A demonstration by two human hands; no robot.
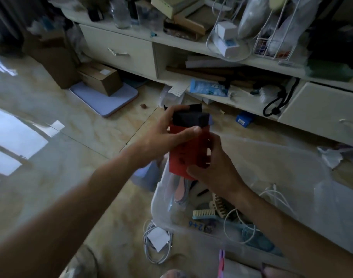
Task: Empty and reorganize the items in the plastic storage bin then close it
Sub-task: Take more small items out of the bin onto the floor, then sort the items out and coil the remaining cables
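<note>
Red cardboard box (188,151) with a black inner part (190,118) showing at its top, held above the clear plastic storage bin (161,199). Left hand (167,135) fingers curled round the upper end; right hand (211,169) fingers curled round the lower end. Bin on the floor, lid not on, holding a cream comb (204,214), white cable (239,227), other small items. Judged: emptying partway; reorganizing and closing remain

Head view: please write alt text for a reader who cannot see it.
Both hands hold a red box with a black insert sticking out of its top, above a clear plastic bin: the left hand grips the top, the right hand the lower end. The bin holds combs, cables and slippers.
</note>
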